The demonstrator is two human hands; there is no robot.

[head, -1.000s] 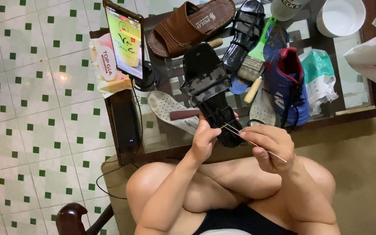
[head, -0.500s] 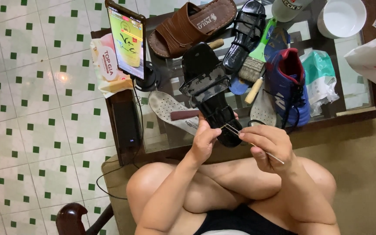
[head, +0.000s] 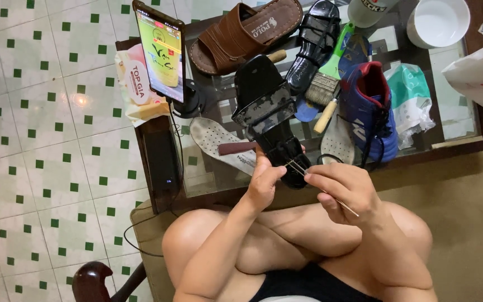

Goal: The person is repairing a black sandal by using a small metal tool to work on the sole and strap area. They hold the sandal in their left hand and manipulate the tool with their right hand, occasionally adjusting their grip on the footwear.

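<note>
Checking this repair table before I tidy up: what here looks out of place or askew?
A loose white insole lies bare on the glass table, outside any shoe, and a paintbrush rests slantwise across the footwear. The left hand grips the black sandal; the right hand holds a thin needle.

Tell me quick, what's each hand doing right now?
Left hand: closed around the black sandal, holding it up.
Right hand: fingers pinched shut on a thin metal needle tool at the sandal.

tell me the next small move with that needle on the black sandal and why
Probably push the needle on into the black sandal heel end. The right hand pinches it with the tip at the sandal's edge, while the left hand grips and steadies that end.
</note>
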